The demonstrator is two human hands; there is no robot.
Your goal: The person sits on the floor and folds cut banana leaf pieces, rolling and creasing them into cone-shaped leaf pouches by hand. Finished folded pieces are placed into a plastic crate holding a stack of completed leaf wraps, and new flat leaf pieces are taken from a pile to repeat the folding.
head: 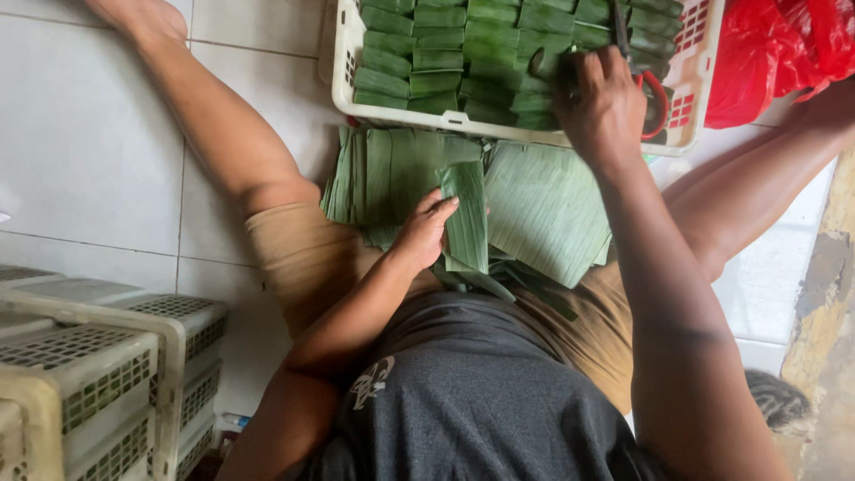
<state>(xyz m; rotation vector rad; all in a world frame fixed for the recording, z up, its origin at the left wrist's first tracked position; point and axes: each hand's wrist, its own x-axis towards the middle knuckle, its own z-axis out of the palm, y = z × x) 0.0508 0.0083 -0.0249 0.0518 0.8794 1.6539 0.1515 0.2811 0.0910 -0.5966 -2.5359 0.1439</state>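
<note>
I sit on a tiled floor with a pile of flat banana leaves (543, 209) on my lap. My left hand (426, 228) grips a folded strip of leaf (468, 218) standing on top of that pile. My right hand (604, 105) reaches into a white plastic crate (343, 67) and is closed on a folded leaf piece (545, 62) among the rows of folded leaf packets (436, 49) stacked there. Red-handled scissors (657, 98) lie in the crate just beside the right hand.
A red plastic bag (775, 49) sits at the upper right next to the crate. Stacked white perforated crates (98, 374) stand at the lower left. My bare legs stretch out on either side over the white tiles (80, 151). A rough wall edge (828, 312) is on the right.
</note>
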